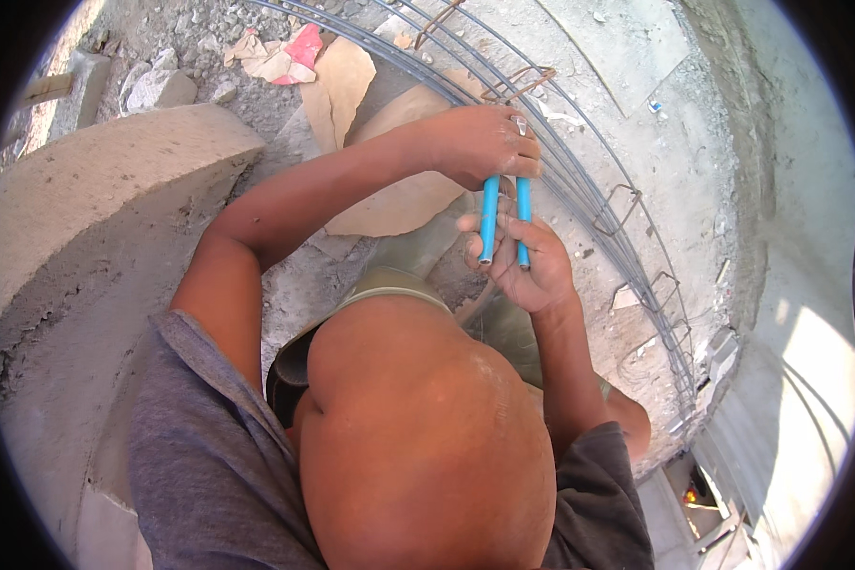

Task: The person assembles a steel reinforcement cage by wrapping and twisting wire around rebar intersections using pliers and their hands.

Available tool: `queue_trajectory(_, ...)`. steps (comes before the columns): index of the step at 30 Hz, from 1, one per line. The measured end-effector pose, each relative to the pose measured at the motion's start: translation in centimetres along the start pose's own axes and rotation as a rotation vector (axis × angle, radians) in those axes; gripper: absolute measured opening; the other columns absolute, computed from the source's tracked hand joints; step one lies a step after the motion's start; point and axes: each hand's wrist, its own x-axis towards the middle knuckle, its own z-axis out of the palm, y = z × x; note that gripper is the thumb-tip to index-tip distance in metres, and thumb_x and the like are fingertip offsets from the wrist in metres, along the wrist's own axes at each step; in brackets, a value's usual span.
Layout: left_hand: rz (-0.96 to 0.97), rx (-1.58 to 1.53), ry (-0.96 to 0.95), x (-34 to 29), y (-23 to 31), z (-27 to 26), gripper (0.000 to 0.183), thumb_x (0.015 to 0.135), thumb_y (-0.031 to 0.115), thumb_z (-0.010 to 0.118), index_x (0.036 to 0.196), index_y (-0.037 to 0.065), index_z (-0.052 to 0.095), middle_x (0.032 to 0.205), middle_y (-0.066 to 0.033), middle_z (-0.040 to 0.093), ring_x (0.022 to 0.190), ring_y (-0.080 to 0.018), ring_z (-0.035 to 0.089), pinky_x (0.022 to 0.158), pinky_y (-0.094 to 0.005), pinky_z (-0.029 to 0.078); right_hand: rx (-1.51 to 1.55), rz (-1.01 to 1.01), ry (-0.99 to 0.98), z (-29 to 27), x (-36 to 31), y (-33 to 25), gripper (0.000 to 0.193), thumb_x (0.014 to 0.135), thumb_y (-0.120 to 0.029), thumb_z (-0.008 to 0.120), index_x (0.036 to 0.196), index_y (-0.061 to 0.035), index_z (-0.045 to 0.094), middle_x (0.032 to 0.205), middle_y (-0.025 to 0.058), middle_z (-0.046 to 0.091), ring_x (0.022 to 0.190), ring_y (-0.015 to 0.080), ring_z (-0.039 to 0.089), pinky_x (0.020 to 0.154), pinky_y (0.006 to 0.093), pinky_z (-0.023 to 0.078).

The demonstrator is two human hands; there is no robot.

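Observation:
My left hand [489, 147], with a ring on one finger, is closed over the upper part of a two-handled tool like pliers. Its two blue handles [489, 220] point back toward me, a small gap between them, and its head is hidden in the fist. Just below, my right hand [537, 266] is turned palm up behind the handle ends. Its fingers are curled in toward the thumb; whatever they pinch is too small or hidden to make out. Beyond both hands runs a bundle of long steel reinforcing bars [579, 195], curved in this view.
Bent rusty stirrups [521, 84] cross the bars. Torn brown paper [337, 90] and a pink scrap [304, 47] lie on the rubble. A concrete block [114, 157] stands at the left, with broken stones [161, 87] behind it. A pale wall [807, 190] rises at the right.

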Motion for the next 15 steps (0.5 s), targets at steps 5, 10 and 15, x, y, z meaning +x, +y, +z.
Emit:
queue_trajectory(5, 0.101, 0.072, -0.069, 1.9, 1.8, 1.3, 0.016, 0.075, 0.020, 0.067, 0.089, 0.013, 0.065, 0.091, -0.0027, 0.063, 0.089, -0.0229, 0.066, 0.089, -0.0418, 0.047, 0.124, -0.002, -0.115, -6.1, 0.2, 0.5, 0.031, 0.100, -0.029, 0.048, 0.115, -0.0020, 0.053, 0.089, 0.0189, 0.067, 0.071, 0.0247, 0.063, 0.068, 0.0402, 0.050)
queue_trajectory(10, -0.026, 0.130, -0.218, 4.0, 2.5, 3.7, 0.012, 0.077, 0.022, 0.063, 0.084, 0.015, 0.068, 0.083, -0.0047, 0.064, 0.083, -0.0236, 0.067, 0.086, -0.0411, 0.047, -1.048, -0.140, 0.503, -5.9, -0.4, -1.9, 0.038, 0.097, -0.029, 0.049, 0.119, 0.0018, 0.051, 0.094, 0.0211, 0.065, 0.078, 0.0316, 0.064, 0.075, 0.0432, 0.050)
queue_trajectory(15, -0.250, 0.100, -0.367, 6.6, 3.0, 3.1, 0.011, 0.076, 0.020, 0.063, 0.080, 0.015, 0.071, 0.080, -0.0055, 0.066, 0.081, -0.0248, 0.067, 0.082, -0.0396, 0.047, -1.883, -0.534, 0.716, -4.2, -0.8, -1.8, 0.041, 0.087, -0.022, 0.058, 0.118, 0.0031, 0.053, 0.099, 0.0230, 0.062, 0.091, 0.0401, 0.064, 0.084, 0.0494, 0.049)
